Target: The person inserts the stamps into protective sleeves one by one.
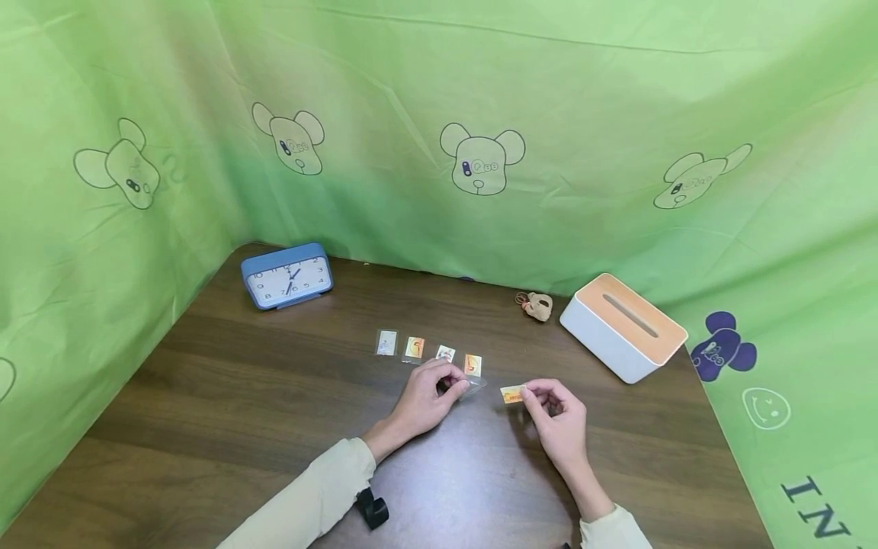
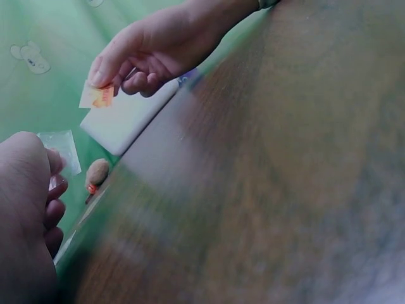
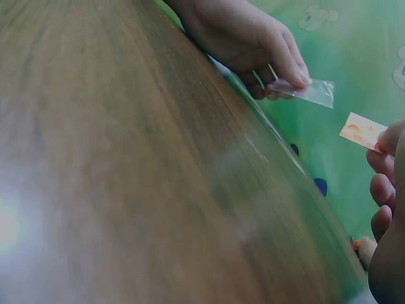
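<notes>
Between thumb and fingers my left hand (image 1: 427, 396) pinches a small clear plastic bag (image 3: 319, 93). My right hand (image 1: 561, 423) pinches a small orange and yellow card (image 1: 511, 394) by its edge, a short way right of the bag. In both wrist views the card (image 2: 96, 95) and the bag are held apart, above the tabletop. Beyond my left hand several small picture cards lie in a row: a pale one (image 1: 387, 343) in a clear sleeve, an orange one (image 1: 414, 348), a white one (image 1: 445, 353) partly hidden by my fingers, and another orange one (image 1: 473, 364).
On the brown wooden table (image 1: 240, 427) a blue clock (image 1: 288, 276) stands at the back left. At the back right are a white tissue box (image 1: 610, 335) with an orange top and a small tan trinket (image 1: 537, 306). A green printed curtain (image 1: 384, 152) encloses the table.
</notes>
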Action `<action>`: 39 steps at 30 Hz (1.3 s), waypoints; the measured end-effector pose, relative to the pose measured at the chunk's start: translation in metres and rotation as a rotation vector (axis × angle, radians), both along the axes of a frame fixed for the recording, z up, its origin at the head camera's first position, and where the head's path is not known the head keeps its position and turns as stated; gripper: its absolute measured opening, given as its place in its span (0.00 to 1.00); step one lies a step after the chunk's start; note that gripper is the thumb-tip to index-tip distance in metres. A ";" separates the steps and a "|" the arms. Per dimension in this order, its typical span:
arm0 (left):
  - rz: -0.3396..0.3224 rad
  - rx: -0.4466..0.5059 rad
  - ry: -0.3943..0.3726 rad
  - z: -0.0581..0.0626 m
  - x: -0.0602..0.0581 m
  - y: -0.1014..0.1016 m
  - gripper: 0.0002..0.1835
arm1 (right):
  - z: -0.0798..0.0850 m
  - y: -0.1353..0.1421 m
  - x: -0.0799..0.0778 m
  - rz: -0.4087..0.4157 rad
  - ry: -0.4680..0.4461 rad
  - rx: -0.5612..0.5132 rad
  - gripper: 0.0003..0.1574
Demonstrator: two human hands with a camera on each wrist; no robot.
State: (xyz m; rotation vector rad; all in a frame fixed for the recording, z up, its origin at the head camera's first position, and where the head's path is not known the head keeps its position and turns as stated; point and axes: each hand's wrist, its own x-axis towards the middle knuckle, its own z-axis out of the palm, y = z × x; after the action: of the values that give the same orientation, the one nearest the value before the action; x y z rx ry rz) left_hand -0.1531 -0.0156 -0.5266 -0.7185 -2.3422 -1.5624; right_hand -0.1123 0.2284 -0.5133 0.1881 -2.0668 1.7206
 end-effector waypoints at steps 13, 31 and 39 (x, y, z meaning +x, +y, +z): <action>-0.035 -0.028 0.004 0.004 0.000 -0.001 0.03 | 0.007 -0.021 -0.010 -0.020 0.059 -0.007 0.06; -0.047 -0.064 -0.050 0.006 0.002 -0.002 0.03 | 0.004 -0.028 -0.014 0.043 0.070 -0.009 0.08; -0.048 -0.060 -0.056 0.005 0.002 -0.001 0.03 | 0.003 -0.028 -0.013 0.045 0.102 -0.010 0.08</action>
State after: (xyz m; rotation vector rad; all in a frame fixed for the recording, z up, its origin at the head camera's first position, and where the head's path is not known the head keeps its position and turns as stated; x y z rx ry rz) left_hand -0.1509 -0.0170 -0.5212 -0.7587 -2.4381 -1.5571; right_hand -0.1256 0.2004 -0.5101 0.3155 -1.9944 1.7100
